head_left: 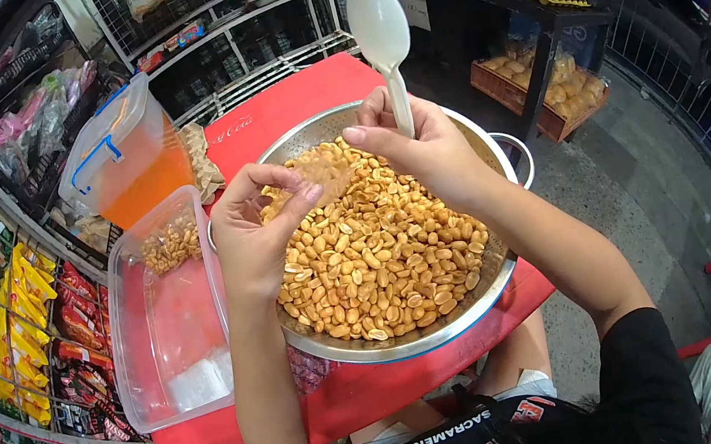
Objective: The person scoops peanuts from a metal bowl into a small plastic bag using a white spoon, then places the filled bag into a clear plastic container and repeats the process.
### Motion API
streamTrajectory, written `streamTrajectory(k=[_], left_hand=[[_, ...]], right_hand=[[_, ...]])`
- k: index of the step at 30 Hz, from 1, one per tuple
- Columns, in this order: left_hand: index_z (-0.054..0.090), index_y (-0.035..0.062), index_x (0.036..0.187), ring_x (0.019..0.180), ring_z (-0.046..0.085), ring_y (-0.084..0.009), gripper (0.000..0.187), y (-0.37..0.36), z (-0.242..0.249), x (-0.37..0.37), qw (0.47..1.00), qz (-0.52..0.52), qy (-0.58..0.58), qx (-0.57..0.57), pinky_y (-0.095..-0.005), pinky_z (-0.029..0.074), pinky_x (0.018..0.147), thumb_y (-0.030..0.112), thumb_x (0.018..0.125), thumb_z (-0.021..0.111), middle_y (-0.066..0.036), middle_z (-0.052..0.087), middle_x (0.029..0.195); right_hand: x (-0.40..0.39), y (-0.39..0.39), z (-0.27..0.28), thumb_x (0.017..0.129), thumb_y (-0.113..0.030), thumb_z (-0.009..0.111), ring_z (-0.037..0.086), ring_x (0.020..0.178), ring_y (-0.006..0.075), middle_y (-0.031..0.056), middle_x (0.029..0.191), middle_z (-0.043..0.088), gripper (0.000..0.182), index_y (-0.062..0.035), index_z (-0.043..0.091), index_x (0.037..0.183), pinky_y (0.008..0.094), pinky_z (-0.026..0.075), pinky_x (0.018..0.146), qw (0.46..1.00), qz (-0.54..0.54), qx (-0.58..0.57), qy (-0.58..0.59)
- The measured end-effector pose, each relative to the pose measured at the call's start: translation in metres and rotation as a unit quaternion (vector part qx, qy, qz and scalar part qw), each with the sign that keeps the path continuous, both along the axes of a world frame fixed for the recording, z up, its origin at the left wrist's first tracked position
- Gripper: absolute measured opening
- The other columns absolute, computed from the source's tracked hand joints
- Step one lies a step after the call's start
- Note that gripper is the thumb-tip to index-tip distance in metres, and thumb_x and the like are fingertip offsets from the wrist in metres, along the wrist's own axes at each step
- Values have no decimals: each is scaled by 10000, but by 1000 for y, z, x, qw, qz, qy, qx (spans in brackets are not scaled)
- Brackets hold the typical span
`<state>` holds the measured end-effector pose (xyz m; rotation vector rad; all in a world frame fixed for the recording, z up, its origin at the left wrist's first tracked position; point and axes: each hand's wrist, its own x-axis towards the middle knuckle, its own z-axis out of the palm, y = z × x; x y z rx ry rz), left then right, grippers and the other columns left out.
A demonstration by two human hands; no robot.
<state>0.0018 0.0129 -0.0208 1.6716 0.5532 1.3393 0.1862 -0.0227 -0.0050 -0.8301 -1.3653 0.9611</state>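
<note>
A large metal colander (509, 268) full of peanuts (380, 264) stands on a red table (347, 412). My right hand (407, 136) holds a white plastic spoon (380, 30) upright, its bowl at the top. Over the peanuts, my left hand (268, 221) pinches a small clear plastic bag (326, 176) between thumb and fingers. The bag's far side lies close to my right hand; whether that hand touches it is unclear. Left of the colander is a clear plastic container (126, 348) with small bags of peanuts (171, 247) and a stack of clear bags (202, 380).
A lidded tub (135, 158) with orange contents and a brown paper bag (201, 162) stand behind the container. Snack racks (28, 335) line the left side. A crate of bread (544, 97) sits under a dark table at the back right.
</note>
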Motion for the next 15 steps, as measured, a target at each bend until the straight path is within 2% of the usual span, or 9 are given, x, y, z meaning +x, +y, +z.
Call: streamTrajectory(k=[2,4,8,10,15], left_hand=[[558,58,798,789,514,-70,220,0,0,0,1000,0,2,2,-211,422,701,-73,655,663,9,549,821],[567,53,827,785,518,-62,232,0,1,1,1000,6,-3,-8,-197,424,684,-70,656,666,8,554,826],[572,46,850,774,522,-58,243,1,0,0,1000,7,6,-17,-181,424,669,-68,658,667,2,558,829],[566,41,865,753,525,-56,254,-1,1,1,1000,8,-5,-10,-170,428,654,-69,659,666,-4,558,810],[557,40,890,744,525,-57,275,-1,0,1,1000,-4,-8,-11,-176,437,652,-67,661,665,-5,556,795]], right_hand=[[0,2,0,773,-239,643,476,684,38,-17,724,538,228,-44,543,834,189,367,600,1000,-11,-2,-6],[-2,7,-1,769,-249,647,460,653,33,-24,705,525,240,-42,548,839,183,362,582,998,-48,30,39],[-3,-1,9,753,-264,665,453,641,28,-31,692,513,275,-33,552,850,175,355,566,997,-64,-1,53],[-3,1,3,736,-272,680,461,651,23,-33,693,519,293,-31,566,858,168,353,566,999,-39,19,2],[-6,-1,2,714,-220,698,460,642,21,-47,674,510,261,-28,595,857,164,352,570,999,18,18,-28]])
